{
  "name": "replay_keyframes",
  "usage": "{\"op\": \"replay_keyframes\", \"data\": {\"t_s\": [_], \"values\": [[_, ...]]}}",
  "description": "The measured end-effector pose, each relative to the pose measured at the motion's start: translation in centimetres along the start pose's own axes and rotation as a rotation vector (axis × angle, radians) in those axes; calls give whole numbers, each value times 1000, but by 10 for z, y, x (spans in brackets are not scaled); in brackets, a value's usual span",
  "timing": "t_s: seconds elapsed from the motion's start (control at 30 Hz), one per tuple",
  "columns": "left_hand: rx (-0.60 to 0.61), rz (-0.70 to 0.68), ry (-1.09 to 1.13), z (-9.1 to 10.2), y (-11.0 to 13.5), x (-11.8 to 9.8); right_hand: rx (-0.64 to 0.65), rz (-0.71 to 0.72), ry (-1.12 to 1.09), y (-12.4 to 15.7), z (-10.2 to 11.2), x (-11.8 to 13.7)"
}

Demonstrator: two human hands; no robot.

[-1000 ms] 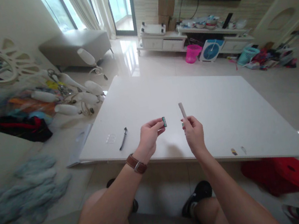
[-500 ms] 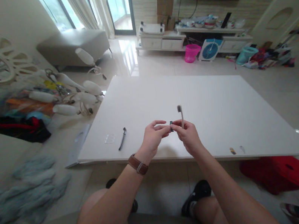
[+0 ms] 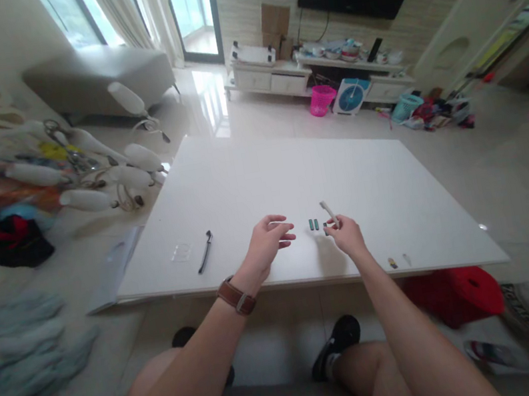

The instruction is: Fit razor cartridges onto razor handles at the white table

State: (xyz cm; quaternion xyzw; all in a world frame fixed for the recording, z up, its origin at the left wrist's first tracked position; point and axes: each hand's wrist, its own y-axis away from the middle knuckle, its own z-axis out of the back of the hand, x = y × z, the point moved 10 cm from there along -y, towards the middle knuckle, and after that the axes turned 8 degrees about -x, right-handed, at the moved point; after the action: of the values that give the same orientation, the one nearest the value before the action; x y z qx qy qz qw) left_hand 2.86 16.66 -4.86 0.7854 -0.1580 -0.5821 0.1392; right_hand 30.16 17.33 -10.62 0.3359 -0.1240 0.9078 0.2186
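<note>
My right hand [image 3: 348, 235] is closed around a pale toothbrush [image 3: 329, 213], which slants up and left. Its fingertips also pinch a small dark piece [image 3: 326, 229], apparently a razor cartridge. Two more dark cartridges with green middles [image 3: 313, 224] lie side by side on the white table, just left of that hand. My left hand [image 3: 269, 241], with a brown strap on its wrist, hovers open over the table, fingers apart and nothing in them. Farther left lie a black and grey razor [image 3: 205, 253] and a clear plastic tray [image 3: 181, 252].
Near the front edge of the white table [image 3: 240, 175] sit a small yellow and black item [image 3: 392, 262] and a thin pale one [image 3: 407, 260]. A red stool [image 3: 463, 293] stands below the right corner. Lamp arms [image 3: 92, 198] reach toward the table's left side.
My hands have separated, and the left no longer touches the dark piece. My right hand has moved right, tilting the toothbrush. Two cartridges now show on the table. The camera view has shifted.
</note>
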Motion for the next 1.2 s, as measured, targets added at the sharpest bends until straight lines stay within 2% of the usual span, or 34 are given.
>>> {"op": "replay_keyframes", "data": {"t_s": [0.13, 0.23, 0.43, 0.6, 0.73, 0.87, 0.97, 1.1, 1.2], "values": [[-33, 12, 26, 7, 0, -6, 25, -47, 73, 6, -21, -23], [-46, 19, 45, 11, 0, -9, 21, -75, 99, 7, -29, -32], [-44, 14, 61, 13, 0, -10, -29, -77, 105, 7, -21, -34], [21, 7, -16, 6, 1, -8, -73, -67, 83, 6, -9, -23], [63, -65, -191, 2, -5, -6, -47, -31, -11, 5, -11, 2], [52, -205, -418, 0, -9, -5, -21, 52, -222, 17, -13, 49], [71, -304, -629, -7, -4, 2, 56, 98, -399, 36, -16, 86], [117, -476, -1121, -22, 8, 19, 81, 169, -475, 57, -9, 122], [207, -453, -1351, -26, 10, 42, 69, 191, -472, 67, -2, 134]]}}
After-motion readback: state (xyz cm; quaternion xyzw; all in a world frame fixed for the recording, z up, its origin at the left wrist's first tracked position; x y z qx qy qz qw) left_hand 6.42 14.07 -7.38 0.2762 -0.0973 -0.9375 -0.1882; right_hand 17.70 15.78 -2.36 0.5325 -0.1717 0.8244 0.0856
